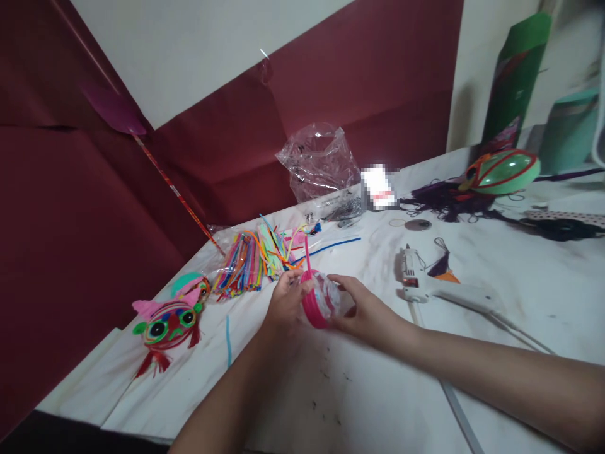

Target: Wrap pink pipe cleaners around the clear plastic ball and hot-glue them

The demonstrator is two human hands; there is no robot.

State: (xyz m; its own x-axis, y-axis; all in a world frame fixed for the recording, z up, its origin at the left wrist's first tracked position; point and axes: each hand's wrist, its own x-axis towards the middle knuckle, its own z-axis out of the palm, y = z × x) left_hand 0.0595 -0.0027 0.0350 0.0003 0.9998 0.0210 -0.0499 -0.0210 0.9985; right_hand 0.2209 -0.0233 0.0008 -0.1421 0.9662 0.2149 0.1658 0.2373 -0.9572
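My two hands meet over the white marbled table [368,391]. My right hand [362,309] grips a small clear plastic cup [326,301] that lies on its side, its rim wrapped in pink. My left hand [283,299] pinches a pink pipe cleaner [308,261] against that rim, and the free end sticks up. Just beyond my hands lies a pile of coloured pipe cleaners [255,258].
A white glue gun [425,287] lies right of my hands, its cord running toward me. A decorated fish lantern [167,325] sits at the left. A clear plastic bag [319,161], a green lantern shell [503,171] and dark threads lie farther back. Dark red paper covers the wall.
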